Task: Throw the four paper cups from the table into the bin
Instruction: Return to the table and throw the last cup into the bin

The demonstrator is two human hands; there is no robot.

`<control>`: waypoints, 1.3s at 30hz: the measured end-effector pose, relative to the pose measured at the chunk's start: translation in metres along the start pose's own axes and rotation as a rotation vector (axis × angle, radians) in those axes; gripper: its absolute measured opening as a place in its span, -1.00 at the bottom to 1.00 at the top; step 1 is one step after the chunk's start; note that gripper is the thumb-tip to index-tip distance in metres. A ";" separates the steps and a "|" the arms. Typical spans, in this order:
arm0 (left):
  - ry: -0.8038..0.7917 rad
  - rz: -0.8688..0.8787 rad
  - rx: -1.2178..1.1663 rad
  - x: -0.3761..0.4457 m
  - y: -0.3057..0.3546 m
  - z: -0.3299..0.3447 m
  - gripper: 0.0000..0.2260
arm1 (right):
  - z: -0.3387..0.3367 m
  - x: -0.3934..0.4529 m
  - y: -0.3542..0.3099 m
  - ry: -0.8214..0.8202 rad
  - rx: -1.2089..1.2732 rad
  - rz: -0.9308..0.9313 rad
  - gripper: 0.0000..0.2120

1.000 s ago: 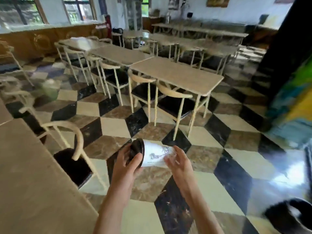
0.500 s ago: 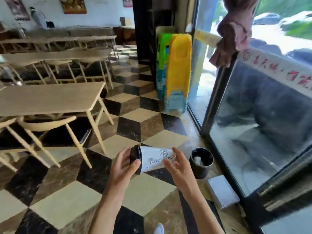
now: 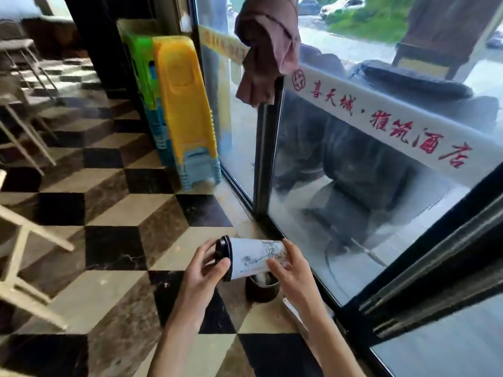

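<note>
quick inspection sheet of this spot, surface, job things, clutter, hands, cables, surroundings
surface: checkered tile floor, no table in view
job's things: paper cup with black lid, held sideways above the bin; something pale lies in the bin
clutter: flat white piece on the floor by the bin
grippers: left hand on the lid end, right hand on the base end
cables: thin dark line behind the glass, cannot tell what
surroundings: glass door, stacked plastic stools, hanging cloth, chair
</note>
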State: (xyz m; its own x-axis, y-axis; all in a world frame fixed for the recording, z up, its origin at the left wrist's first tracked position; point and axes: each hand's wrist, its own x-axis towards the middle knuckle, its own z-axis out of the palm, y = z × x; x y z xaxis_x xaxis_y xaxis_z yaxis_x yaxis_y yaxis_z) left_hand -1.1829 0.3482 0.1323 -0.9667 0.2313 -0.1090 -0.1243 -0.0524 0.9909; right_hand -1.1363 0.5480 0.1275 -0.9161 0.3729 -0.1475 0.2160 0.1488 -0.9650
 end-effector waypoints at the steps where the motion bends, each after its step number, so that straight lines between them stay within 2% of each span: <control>1: -0.015 -0.023 -0.001 0.019 -0.005 0.007 -0.42 | -0.005 0.016 0.003 0.014 -0.007 0.014 -0.40; 5: -0.058 -0.101 0.007 0.091 -0.029 0.036 -0.42 | -0.027 0.084 0.025 0.025 -0.020 0.066 -0.39; 11: -0.027 -0.265 0.019 0.182 -0.070 0.083 -0.36 | -0.053 0.191 0.069 -0.035 -0.044 0.198 -0.39; 16: 0.008 -0.392 0.064 0.241 -0.111 0.107 -0.48 | -0.064 0.257 0.108 -0.099 -0.125 0.289 -0.42; 18: 0.008 -0.429 0.083 0.261 -0.137 0.115 -0.46 | -0.066 0.278 0.136 -0.112 -0.126 0.330 -0.42; 20: 0.025 -0.478 0.090 0.278 -0.172 0.119 -0.48 | -0.062 0.297 0.172 -0.121 -0.124 0.397 -0.40; 23: 0.013 -0.599 0.093 0.297 -0.232 0.120 -0.65 | -0.051 0.316 0.235 -0.108 -0.109 0.502 -0.44; 27: 0.017 -0.718 0.112 0.330 -0.328 0.108 -0.67 | -0.023 0.335 0.337 -0.087 -0.087 0.624 -0.54; 34: 0.026 -0.767 0.241 0.389 -0.497 0.083 -0.74 | 0.049 0.366 0.492 -0.078 -0.031 0.784 -0.35; 39: -0.019 -0.828 0.277 0.412 -0.572 0.084 -0.74 | 0.072 0.389 0.561 -0.017 -0.069 0.843 -0.32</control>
State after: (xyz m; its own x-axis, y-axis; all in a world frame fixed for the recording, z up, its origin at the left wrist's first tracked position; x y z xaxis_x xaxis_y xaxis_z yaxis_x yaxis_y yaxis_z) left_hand -1.4909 0.5550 -0.4730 -0.5852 0.1065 -0.8039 -0.7241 0.3775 0.5772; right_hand -1.3964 0.7105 -0.4867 -0.4437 0.3706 -0.8159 0.8492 -0.1169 -0.5149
